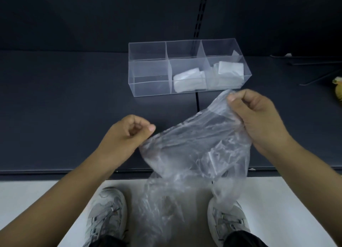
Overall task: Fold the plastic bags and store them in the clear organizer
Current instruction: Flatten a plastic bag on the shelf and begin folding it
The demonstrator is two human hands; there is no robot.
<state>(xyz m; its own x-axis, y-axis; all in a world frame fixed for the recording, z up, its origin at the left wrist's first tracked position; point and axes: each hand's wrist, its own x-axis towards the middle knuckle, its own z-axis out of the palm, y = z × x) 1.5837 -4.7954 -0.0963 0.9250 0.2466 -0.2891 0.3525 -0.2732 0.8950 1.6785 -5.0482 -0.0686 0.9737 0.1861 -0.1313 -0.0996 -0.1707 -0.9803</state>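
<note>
Thumb and curled fingers of the right hand (259,117) pinch one upper corner of a thin translucent plastic bag (194,154). The left hand (127,135), its fingers also curled with the thumb tip forward, appears to grip the opposite corner, though the contact itself is hidden beneath the hand. Between the two grips the top edge runs taut and slanted, the right corner higher. This hold probably serves to spread the crumpled film flat before the first fold. The rest of the bag hangs loose below the front edge of the dark shelf (64,98), over grey sneakers (107,209). It is unfolded and well apart from its destination. Farther back on the shelf stands a clear six-compartment plastic organizer (149,87). Folded white bags (188,80) already fill its front middle and front right compartments, so the task seems partly done, with the front left compartment a likely next slot.
</note>
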